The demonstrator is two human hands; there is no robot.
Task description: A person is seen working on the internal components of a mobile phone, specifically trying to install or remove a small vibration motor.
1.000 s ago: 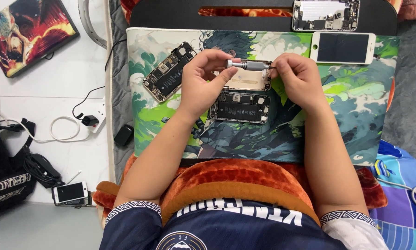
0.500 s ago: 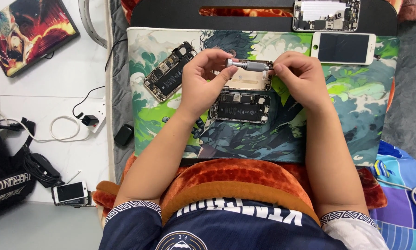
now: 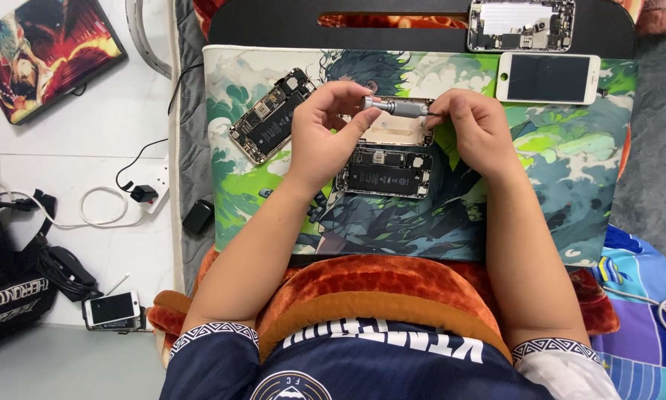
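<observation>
A small grey metal screwdriver [image 3: 399, 109] lies level between my two hands. My left hand [image 3: 324, 133] pinches its left end and my right hand [image 3: 477, 127] holds its right end. Both hands hover over two opened phones [image 3: 388, 172] in the middle of a green and blue illustrated mat [image 3: 562, 170]; the upper one, with a pale inside [image 3: 392, 132], is partly hidden by my fingers. A third opened phone [image 3: 271, 116] lies tilted to the left of my left hand.
A white phone screen [image 3: 547, 77] and a bare phone housing [image 3: 520, 24] lie at the mat's top right. On the floor at left are a power strip with charger [image 3: 146, 194], cables, a black bag [image 3: 11, 289], a small phone [image 3: 112, 309] and a decorated laptop [image 3: 48, 52].
</observation>
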